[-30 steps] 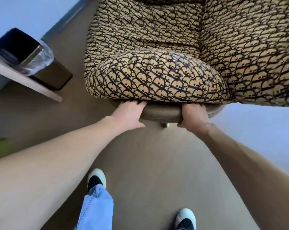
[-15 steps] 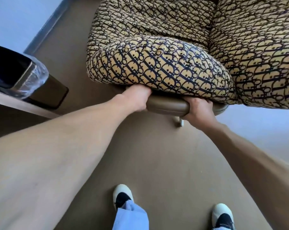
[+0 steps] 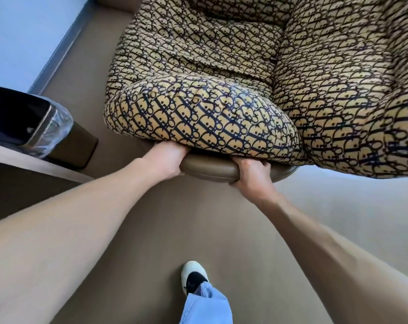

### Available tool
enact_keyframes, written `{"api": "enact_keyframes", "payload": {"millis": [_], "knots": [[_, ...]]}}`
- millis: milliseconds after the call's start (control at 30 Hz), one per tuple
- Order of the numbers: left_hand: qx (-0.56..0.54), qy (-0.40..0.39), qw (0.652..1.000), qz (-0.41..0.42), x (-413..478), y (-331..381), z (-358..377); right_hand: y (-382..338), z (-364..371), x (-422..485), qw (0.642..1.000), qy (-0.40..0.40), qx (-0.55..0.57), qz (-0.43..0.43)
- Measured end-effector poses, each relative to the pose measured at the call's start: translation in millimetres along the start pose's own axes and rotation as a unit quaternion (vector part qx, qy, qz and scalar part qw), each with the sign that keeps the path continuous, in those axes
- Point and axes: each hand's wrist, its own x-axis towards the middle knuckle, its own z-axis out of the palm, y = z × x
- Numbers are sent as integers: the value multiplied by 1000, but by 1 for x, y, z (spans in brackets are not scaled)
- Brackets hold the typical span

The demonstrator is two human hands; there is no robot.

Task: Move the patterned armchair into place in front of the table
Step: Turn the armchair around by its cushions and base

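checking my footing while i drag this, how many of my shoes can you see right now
1. A white shoe with a black tongue shows on the brown floor at bottom centre, under the blue jeans leg, below the patterned armchair. The other shoe is out of view.

Floor [image 3: 165, 230]: plain brown surface, smooth, filling the centre and lower middle of the view. A paler patch lies at 3 o'clock.

Wall [image 3: 23, 38]: light blue-white, at 10 to 11 o'clock. A grey skirting [image 3: 60, 50] runs diagonally along its foot where it meets the floor.

Bin [image 3: 44, 129]: at 9 o'clock, near the wall. Dark interior, brown body, square mouth. A clear plastic liner [image 3: 58, 127] is folded over its rim. It stands on the floor.

Shoe [image 3: 194, 275]: at 6 o'clock, white toe with black upper, flat on the floor. A light blue trouser leg [image 3: 205, 305] covers its rear part.
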Motion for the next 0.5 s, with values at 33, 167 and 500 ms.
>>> {"api": "enact_keyframes", "payload": {"millis": [33, 167, 500], "knots": [[-7, 7, 1000, -7, -7, 0, 6, -2, 3, -4, 1000, 2, -21, -5], [-26, 76, 997, -18, -32, 1, 20, -5, 10, -15, 998, 44, -51, -20], [59, 43, 995, -60, -84, 34, 15, -10, 18, -66, 999, 2, -27, -24]]}}
